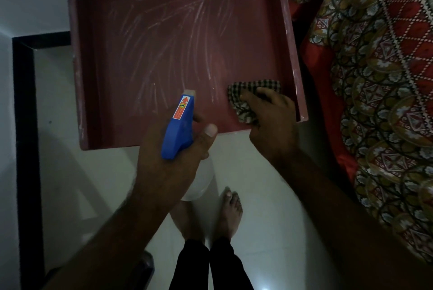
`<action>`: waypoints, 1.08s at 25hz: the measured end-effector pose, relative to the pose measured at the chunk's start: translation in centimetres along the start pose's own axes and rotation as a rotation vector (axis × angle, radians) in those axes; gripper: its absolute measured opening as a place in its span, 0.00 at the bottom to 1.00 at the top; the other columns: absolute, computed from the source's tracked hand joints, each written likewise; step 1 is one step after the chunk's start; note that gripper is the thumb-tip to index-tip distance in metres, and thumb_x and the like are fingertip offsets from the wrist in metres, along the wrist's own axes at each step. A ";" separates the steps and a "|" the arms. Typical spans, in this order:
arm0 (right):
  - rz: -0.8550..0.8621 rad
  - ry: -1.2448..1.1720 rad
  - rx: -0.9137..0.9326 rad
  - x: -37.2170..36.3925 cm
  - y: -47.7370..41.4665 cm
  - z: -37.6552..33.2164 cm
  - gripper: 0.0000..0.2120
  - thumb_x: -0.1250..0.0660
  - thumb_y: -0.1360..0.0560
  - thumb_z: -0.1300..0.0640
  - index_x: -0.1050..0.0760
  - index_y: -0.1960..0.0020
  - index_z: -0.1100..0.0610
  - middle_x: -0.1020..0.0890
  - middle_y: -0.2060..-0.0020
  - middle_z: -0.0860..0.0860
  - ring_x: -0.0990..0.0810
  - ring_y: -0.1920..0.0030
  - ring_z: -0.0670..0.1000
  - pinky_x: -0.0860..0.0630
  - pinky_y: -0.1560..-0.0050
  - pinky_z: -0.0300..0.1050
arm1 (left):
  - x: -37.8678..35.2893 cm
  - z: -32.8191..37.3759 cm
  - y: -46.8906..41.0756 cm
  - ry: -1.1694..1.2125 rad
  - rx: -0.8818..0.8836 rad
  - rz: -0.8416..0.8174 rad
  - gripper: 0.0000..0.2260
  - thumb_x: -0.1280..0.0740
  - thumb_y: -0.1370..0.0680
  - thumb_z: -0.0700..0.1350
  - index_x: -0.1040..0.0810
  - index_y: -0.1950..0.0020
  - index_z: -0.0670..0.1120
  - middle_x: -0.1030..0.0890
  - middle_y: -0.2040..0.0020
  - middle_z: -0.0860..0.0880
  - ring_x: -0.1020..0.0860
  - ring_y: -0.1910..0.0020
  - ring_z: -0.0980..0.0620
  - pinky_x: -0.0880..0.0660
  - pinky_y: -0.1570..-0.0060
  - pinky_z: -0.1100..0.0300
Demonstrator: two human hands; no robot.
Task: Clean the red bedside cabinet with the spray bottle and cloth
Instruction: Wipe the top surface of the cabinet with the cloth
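Observation:
The red bedside cabinet (pixel 164 43) fills the upper middle of the head view, its top marked with pale curved wipe streaks. My left hand (pixel 168 156) grips a spray bottle (pixel 179 125) with a blue trigger head and a white body, nozzle aimed over the cabinet's front edge. My right hand (pixel 271 121) holds a dark checked cloth (pixel 248 97) and presses it on the cabinet top at the front right corner.
A bed with a red patterned cover (pixel 379 92) stands close on the right. White tiled floor (pixel 269 207) with a black border strip (pixel 25 149) lies below and to the left. My bare feet (pixel 230 212) stand just before the cabinet.

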State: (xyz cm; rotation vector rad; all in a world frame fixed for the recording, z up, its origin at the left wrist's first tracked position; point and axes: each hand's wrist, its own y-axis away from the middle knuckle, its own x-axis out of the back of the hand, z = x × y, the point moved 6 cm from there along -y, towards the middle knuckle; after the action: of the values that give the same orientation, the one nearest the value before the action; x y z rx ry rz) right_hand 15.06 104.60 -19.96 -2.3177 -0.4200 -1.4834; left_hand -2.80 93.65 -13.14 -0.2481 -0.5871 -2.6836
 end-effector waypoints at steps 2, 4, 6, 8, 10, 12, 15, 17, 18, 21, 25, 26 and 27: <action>-0.192 -0.038 -0.024 -0.9 0.9 0.9 0.34 0.26 0.32 0.62 0.27 0.26 0.55 0.21 0.33 0.58 0.31 0.28 0.57 0.33 0.28 0.64 | 0.4 0.1 0.2 -0.010 -0.009 0.002 0.12 0.27 0.24 0.48 0.20 0.44 0.43 0.16 0.64 0.45 0.15 0.64 0.56 0.24 0.64 0.73; -0.285 -0.108 -0.025 -1.1 1.3 1.3 0.33 0.30 0.26 0.49 0.32 0.23 0.53 0.25 0.28 0.55 0.32 0.24 0.56 0.37 0.24 0.63 | 0.7 0.5 0.5 -0.001 -0.026 0.015 0.12 0.28 0.24 0.49 0.21 0.45 0.44 0.17 0.65 0.45 0.16 0.65 0.58 0.25 0.64 0.74; -0.211 -0.195 -0.007 -0.6 0.6 1.5 0.28 0.34 0.22 0.44 0.28 0.26 0.56 0.23 0.29 0.54 0.27 0.27 0.56 0.32 0.28 0.64 | 0.9 0.9 0.5 0.005 -0.038 0.027 0.13 0.29 0.25 0.50 0.21 0.45 0.45 0.17 0.65 0.46 0.16 0.64 0.58 0.25 0.63 0.75; -0.129 -0.152 0.012 -0.6 -0.7 1.7 0.25 0.35 0.20 0.44 0.27 0.27 0.56 0.22 0.30 0.55 0.26 0.28 0.56 0.30 0.30 0.65 | 1.1 1.0 0.4 0.015 -0.047 0.028 0.13 0.29 0.24 0.49 0.21 0.44 0.44 0.17 0.64 0.46 0.16 0.64 0.57 0.25 0.63 0.75; -0.160 -0.021 -0.003 -1.4 -1.3 2.1 0.30 0.37 0.21 0.38 0.31 0.24 0.52 0.26 0.27 0.56 0.34 0.23 0.57 0.37 0.26 0.67 | 1.2 0.9 0.2 0.011 -0.060 0.029 0.13 0.29 0.24 0.49 0.21 0.43 0.43 0.17 0.63 0.45 0.16 0.63 0.57 0.25 0.63 0.75; -0.214 0.014 0.009 -2.5 -0.7 2.3 0.35 0.34 0.23 0.35 0.34 0.22 0.51 0.29 0.25 0.58 0.39 0.21 0.59 0.42 0.25 0.71 | 1.3 0.8 0.0 -0.002 -0.062 0.030 0.15 0.29 0.25 0.50 0.21 0.42 0.43 0.17 0.63 0.45 0.16 0.64 0.58 0.25 0.63 0.76; -0.204 0.008 0.029 -3.6 0.3 2.4 0.37 0.30 0.24 0.39 0.35 0.21 0.51 0.26 0.26 0.57 0.39 0.21 0.61 0.39 0.27 0.74 | 1.4 0.5 -0.1 -0.007 -0.054 0.037 0.17 0.29 0.25 0.50 0.21 0.41 0.42 0.17 0.62 0.45 0.16 0.63 0.59 0.26 0.63 0.77; -0.151 0.009 -0.014 -3.6 0.0 2.2 0.34 0.29 0.24 0.44 0.34 0.21 0.51 0.25 0.28 0.57 0.35 0.22 0.61 0.36 0.29 0.73 | 1.5 0.3 -0.2 -0.010 -0.062 0.040 0.16 0.29 0.25 0.49 0.21 0.41 0.41 0.17 0.61 0.44 0.16 0.63 0.59 0.26 0.63 0.76; -0.127 0.007 -0.033 -3.6 -0.2 2.1 0.32 0.28 0.24 0.47 0.33 0.22 0.51 0.24 0.29 0.57 0.33 0.24 0.61 0.35 0.29 0.72 | 1.5 0.3 -0.2 -0.013 -0.064 0.039 0.17 0.29 0.25 0.50 0.20 0.42 0.40 0.16 0.60 0.44 0.16 0.64 0.59 0.25 0.62 0.76; -0.097 0.013 -0.015 -3.4 -0.4 1.9 0.30 0.28 0.25 0.55 0.30 0.24 0.53 0.22 0.31 0.57 0.29 0.27 0.62 0.29 0.33 0.69 | 1.8 0.0 -0.2 -0.009 -0.070 0.026 0.16 0.29 0.26 0.50 0.20 0.43 0.41 0.17 0.62 0.44 0.16 0.64 0.58 0.25 0.63 0.75; -0.088 -0.017 -0.030 -3.2 -0.6 2.2 0.32 0.28 0.26 0.59 0.31 0.24 0.52 0.22 0.32 0.56 0.27 0.29 0.61 0.25 0.36 0.68 | 1.9 -1.4 -0.5 -0.058 -0.026 -0.056 0.14 0.28 0.26 0.53 0.20 0.46 0.47 0.17 0.64 0.45 0.16 0.64 0.54 0.21 0.62 0.69; -0.090 -0.014 -0.045 -3.4 -0.6 2.0 0.32 0.27 0.26 0.56 0.31 0.23 0.51 0.22 0.32 0.56 0.27 0.28 0.60 0.26 0.35 0.67 | 1.8 -2.1 -0.7 -0.079 -0.003 -0.084 0.12 0.28 0.26 0.55 0.20 0.48 0.49 0.16 0.63 0.46 0.16 0.65 0.54 0.21 0.63 0.69; -0.090 -0.002 -0.060 -3.5 -0.6 1.8 0.32 0.27 0.25 0.52 0.32 0.23 0.50 0.22 0.32 0.55 0.28 0.28 0.60 0.27 0.34 0.67 | 1.6 -2.8 -0.8 -0.104 0.019 -0.110 0.12 0.29 0.27 0.56 0.20 0.49 0.51 0.16 0.63 0.46 0.16 0.65 0.55 0.22 0.65 0.70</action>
State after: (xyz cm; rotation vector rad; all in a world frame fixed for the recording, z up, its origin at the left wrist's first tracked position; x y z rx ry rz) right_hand 14.84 105.73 -23.76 -2.3750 -0.4930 -1.5555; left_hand -4.85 92.58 -15.49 -0.3625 -0.6762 -2.7822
